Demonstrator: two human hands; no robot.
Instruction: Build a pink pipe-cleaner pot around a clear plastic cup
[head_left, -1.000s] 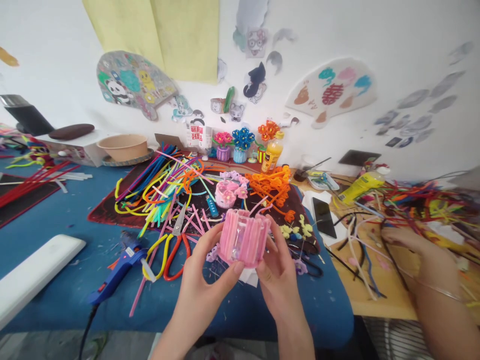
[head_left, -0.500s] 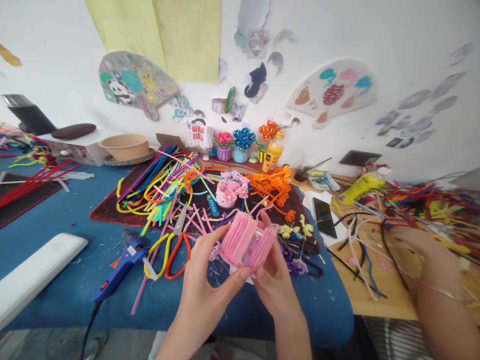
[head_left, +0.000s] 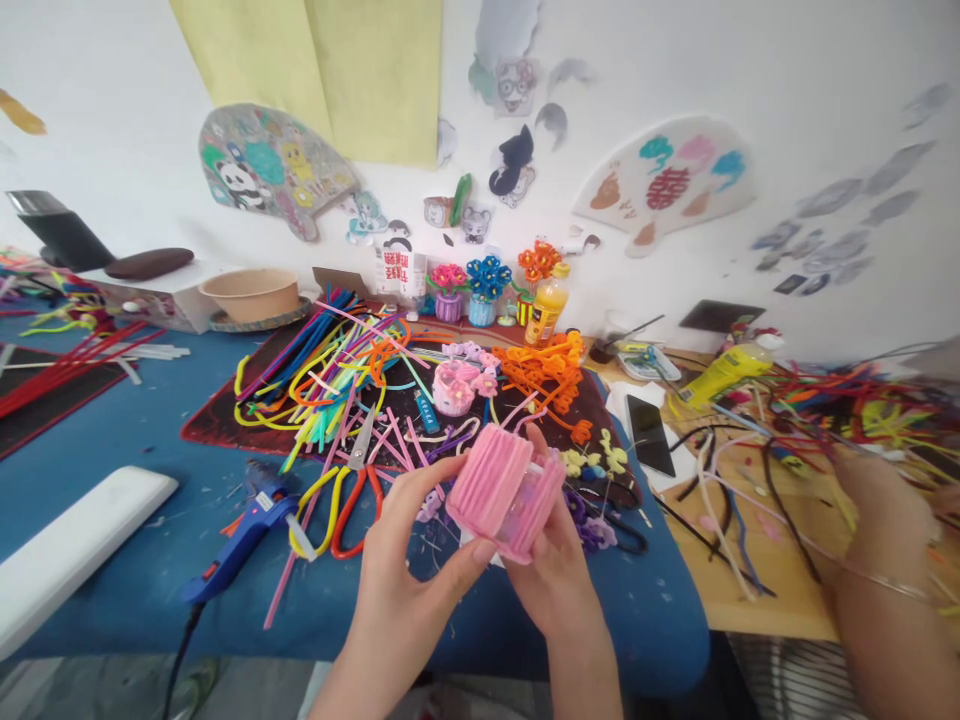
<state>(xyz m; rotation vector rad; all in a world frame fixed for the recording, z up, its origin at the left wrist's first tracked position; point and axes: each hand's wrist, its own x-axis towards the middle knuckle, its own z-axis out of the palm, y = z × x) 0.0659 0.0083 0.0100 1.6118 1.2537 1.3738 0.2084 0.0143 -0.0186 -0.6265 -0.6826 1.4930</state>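
Between both hands I hold a small clear cup covered with pink pipe cleaners (head_left: pixel 491 480), tilted above the table's front edge. Its side strips run in rows, and a gap between them shows clear plastic. My left hand (head_left: pixel 416 545) grips it from the left, thumb low on the front. Around the right side and back curl the fingers of my right hand (head_left: pixel 551 575). Behind it stands a small pink flower basket (head_left: pixel 454 388). Left of my hands lie scissors (head_left: pixel 358 485) with yellow and red handles and a blue glue gun (head_left: pixel 244 540).
A heap of coloured pipe cleaners (head_left: pixel 322 370) lies on a dark mat, with orange coils (head_left: pixel 551 370) to its right. Small flower pots (head_left: pixel 480 310) and a juice bottle (head_left: pixel 547 305) stand by the wall. At right, another person's hand (head_left: pixel 885 510) is over a wooden table (head_left: pixel 697 580).
The pink cup has turned slightly in my hands and shifted a little right. The other person's hand at right has moved slightly up and to the right.
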